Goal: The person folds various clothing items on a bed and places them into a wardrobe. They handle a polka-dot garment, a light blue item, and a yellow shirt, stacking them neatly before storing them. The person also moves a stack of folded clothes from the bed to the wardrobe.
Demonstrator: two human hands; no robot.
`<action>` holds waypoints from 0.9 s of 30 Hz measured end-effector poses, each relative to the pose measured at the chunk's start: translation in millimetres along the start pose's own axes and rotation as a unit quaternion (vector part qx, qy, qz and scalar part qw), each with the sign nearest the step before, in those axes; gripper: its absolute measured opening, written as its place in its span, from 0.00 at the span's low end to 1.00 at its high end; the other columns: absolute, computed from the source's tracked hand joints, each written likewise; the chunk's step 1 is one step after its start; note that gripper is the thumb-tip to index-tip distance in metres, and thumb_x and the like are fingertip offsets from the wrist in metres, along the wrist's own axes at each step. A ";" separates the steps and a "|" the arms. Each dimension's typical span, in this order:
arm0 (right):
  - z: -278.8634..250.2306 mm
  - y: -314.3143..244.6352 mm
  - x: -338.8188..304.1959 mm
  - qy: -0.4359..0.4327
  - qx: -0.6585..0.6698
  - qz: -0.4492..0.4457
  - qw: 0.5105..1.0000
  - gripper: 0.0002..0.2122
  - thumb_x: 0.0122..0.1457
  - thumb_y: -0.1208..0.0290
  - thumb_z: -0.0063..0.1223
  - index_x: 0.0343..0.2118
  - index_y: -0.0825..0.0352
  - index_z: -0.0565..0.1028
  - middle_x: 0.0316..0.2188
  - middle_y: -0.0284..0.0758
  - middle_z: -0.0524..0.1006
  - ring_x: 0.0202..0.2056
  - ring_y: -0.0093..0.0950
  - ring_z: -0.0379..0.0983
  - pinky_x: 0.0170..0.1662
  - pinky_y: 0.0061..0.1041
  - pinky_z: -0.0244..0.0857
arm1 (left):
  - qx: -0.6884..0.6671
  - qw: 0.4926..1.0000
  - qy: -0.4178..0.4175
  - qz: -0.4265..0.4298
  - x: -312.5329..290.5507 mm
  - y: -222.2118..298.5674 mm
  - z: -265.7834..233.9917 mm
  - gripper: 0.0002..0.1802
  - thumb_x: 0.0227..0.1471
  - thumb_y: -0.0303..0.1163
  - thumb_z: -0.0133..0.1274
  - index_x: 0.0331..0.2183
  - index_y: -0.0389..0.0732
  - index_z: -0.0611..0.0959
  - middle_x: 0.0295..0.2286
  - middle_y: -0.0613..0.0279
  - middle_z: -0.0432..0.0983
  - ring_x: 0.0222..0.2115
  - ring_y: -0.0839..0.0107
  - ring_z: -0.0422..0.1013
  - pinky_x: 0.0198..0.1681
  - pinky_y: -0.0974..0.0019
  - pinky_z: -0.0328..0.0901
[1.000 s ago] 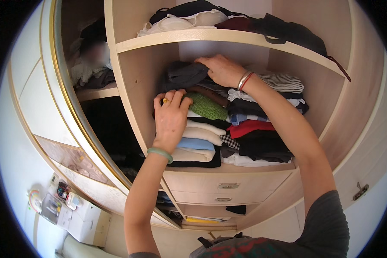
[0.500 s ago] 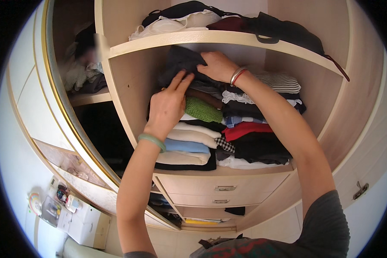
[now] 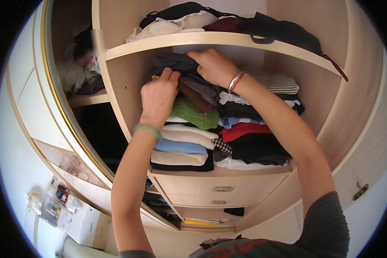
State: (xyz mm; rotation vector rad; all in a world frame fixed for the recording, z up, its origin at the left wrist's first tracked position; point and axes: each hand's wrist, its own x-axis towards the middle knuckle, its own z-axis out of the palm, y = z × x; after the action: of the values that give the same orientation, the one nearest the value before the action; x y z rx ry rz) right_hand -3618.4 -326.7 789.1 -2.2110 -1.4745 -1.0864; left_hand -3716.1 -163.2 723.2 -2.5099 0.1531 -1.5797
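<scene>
At the top of the left stack of folded clothes lies a dark grey folded garment (image 3: 173,62). My right hand (image 3: 216,68) is closed on its far right edge, thumb and fingers pinching the cloth. Fingers curled, my left hand (image 3: 159,95) grips the front left part of the same garment; its fingertips are partly hidden in the folds. Just below come a brown cloth (image 3: 196,99) and a green knitted garment (image 3: 194,114). Lower in the stack are cream folded pieces (image 3: 180,160) and a light blue one (image 3: 181,146).
A right stack holds a striped garment (image 3: 276,84), a red one (image 3: 245,130) and black ones (image 3: 260,148). Bras (image 3: 180,23) and a black bag-like item (image 3: 279,32) lie on the shelf board (image 3: 172,41) above. Below are drawers (image 3: 219,182); a sliding door's gold-edged frame (image 3: 60,101) stands left.
My left hand has moved slightly left, its extended fingers now curled into the cloth. The dark grey garment has sunk flatter, and more of the brown cloth shows.
</scene>
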 end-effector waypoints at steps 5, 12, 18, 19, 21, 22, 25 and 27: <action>3.4 -34.2 -47.3 -0.009 0.021 -0.029 0.999 0.22 0.47 0.82 0.49 0.50 0.68 0.71 0.44 0.46 0.76 0.44 0.45 0.73 0.47 0.40 0.68 | 0.036 0.998 0.057 0.017 -47.5 24.2 -11.0 0.17 0.35 0.30 0.62 0.33 0.45 0.78 0.30 0.62 0.69 0.32 0.62 0.72 0.33 0.62 0.66; -0.9 -39.0 -60.1 -0.058 0.084 0.019 0.995 0.30 0.46 0.81 0.50 0.57 0.62 0.67 0.49 0.46 0.74 0.49 0.44 0.71 0.53 0.39 0.64 | 0.012 0.998 0.054 -0.027 -74.8 25.5 -11.2 0.20 0.39 0.27 0.59 0.40 0.44 0.79 0.35 0.61 0.71 0.41 0.62 0.67 0.44 0.59 0.60; -3.0 -62.1 -52.1 -0.084 0.095 0.002 0.992 0.28 0.49 0.78 0.47 0.57 0.66 0.67 0.50 0.49 0.74 0.51 0.45 0.70 0.55 0.37 0.64 | 0.073 0.994 -0.026 -0.071 -77.2 0.9 -2.9 0.23 0.40 0.20 0.55 0.44 0.41 0.80 0.39 0.57 0.73 0.44 0.59 0.68 0.47 0.58 0.61; 5.8 -64.9 -61.5 -0.034 0.042 -0.037 0.998 0.21 0.56 0.72 0.48 0.53 0.70 0.70 0.49 0.46 0.75 0.52 0.43 0.71 0.55 0.34 0.64 | 0.033 0.997 0.003 -0.076 -83.9 5.2 -2.8 0.23 0.41 0.19 0.55 0.44 0.40 0.80 0.40 0.56 0.73 0.44 0.58 0.68 0.47 0.58 0.61; 2.2 -53.8 -53.6 -0.004 0.146 -0.053 0.988 0.19 0.60 0.61 0.46 0.49 0.68 0.74 0.46 0.48 0.76 0.48 0.44 0.73 0.51 0.38 0.66 | -0.042 0.993 0.068 -0.083 -96.1 16.1 -13.0 0.21 0.42 0.18 0.54 0.43 0.38 0.80 0.41 0.53 0.73 0.45 0.55 0.69 0.49 0.57 0.62; -0.9 -45.1 -48.3 0.009 0.195 -0.058 0.979 0.21 0.62 0.55 0.45 0.47 0.67 0.75 0.44 0.48 0.77 0.46 0.44 0.73 0.49 0.40 0.67 | -0.104 0.985 0.096 -0.101 -94.9 22.1 -18.7 0.20 0.44 0.17 0.52 0.43 0.38 0.80 0.41 0.51 0.73 0.44 0.54 0.70 0.49 0.57 0.63; 4.0 -22.3 -14.0 -0.011 0.212 0.028 0.977 0.26 0.65 0.47 0.32 0.46 0.65 0.76 0.46 0.46 0.76 0.48 0.44 0.71 0.51 0.37 0.64 | -0.203 0.958 0.176 -0.099 -77.9 29.2 -52.0 0.15 0.54 0.19 0.49 0.45 0.35 0.79 0.44 0.47 0.73 0.44 0.50 0.71 0.49 0.57 0.65; 26.6 -11.2 -4.4 -0.028 0.210 0.009 0.977 0.27 0.65 0.46 0.29 0.50 0.64 0.74 0.50 0.47 0.73 0.52 0.43 0.69 0.55 0.36 0.61 | -0.191 0.963 0.185 -0.045 -45.6 28.3 -43.3 0.14 0.58 0.24 0.47 0.45 0.35 0.79 0.44 0.45 0.74 0.45 0.49 0.71 0.48 0.56 0.65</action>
State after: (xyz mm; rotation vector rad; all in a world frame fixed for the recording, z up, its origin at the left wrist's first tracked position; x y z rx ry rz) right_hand -3617.6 -309.0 765.9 -1.9631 -1.5347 -0.6337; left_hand -3774.7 -186.8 695.5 -2.4770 0.4374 -2.2355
